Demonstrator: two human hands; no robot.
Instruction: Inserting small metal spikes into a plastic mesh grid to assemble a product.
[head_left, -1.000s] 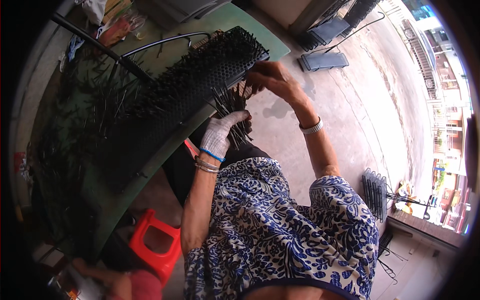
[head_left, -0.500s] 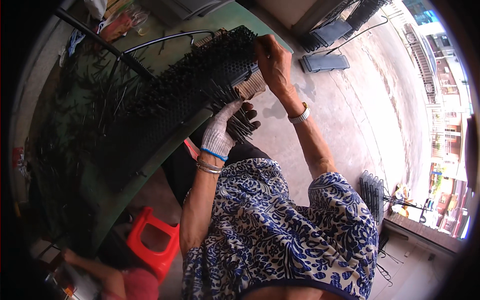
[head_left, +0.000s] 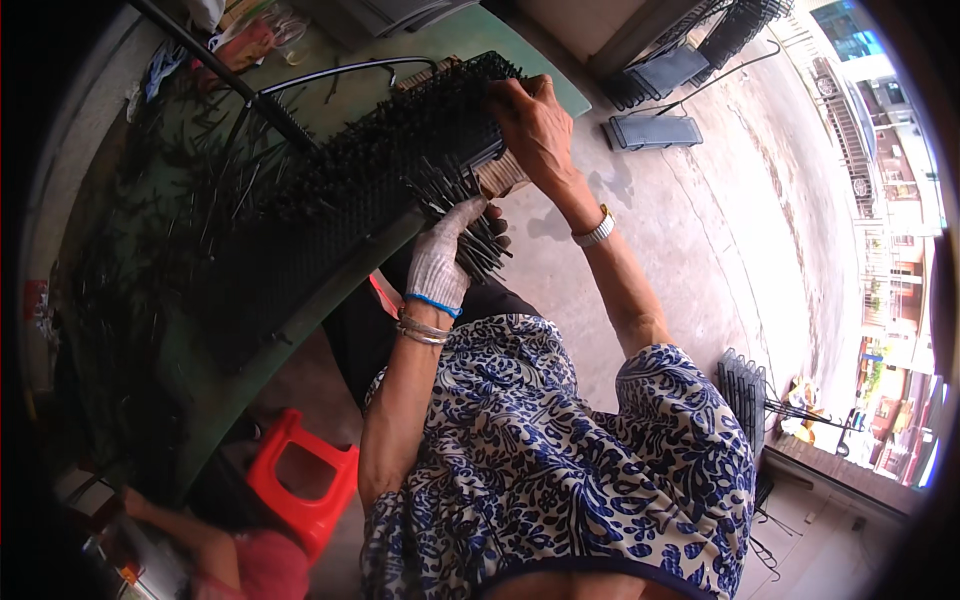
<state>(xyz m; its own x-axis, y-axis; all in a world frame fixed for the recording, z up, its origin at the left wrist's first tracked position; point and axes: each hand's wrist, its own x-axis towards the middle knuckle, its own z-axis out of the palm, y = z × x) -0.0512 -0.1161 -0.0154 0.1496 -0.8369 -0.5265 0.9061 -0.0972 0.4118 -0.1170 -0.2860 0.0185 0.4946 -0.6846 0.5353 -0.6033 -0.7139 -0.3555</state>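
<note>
My left hand [head_left: 440, 252], in a whitish knit glove with a blue cuff, is closed around a bundle of thin black rods [head_left: 486, 252] at the table's near edge. Bare and wearing a watch, my right hand [head_left: 538, 130] pinches its fingers together over the right end of a black perforated board [head_left: 385, 200]. Whatever lies between those fingertips is hidden. Many short black rods [head_left: 420, 112] stand packed in the board's holes, along its far side. A piece of corrugated cardboard [head_left: 502, 176] shows beneath the board, between my hands.
The green table [head_left: 545, 65] carries loose black rods, a bent black metal bar [head_left: 345, 70] and plastic bags [head_left: 265, 45]. A red stool [head_left: 300, 470] stands below, near another person's arm [head_left: 195, 535]. Grey metal racks [head_left: 655, 132] lie on the floor to the right.
My right hand has moved slightly left and down over the board, its fingers now lower. My left hand stays in nearly the same place with the rods. The view has shifted a little.
</note>
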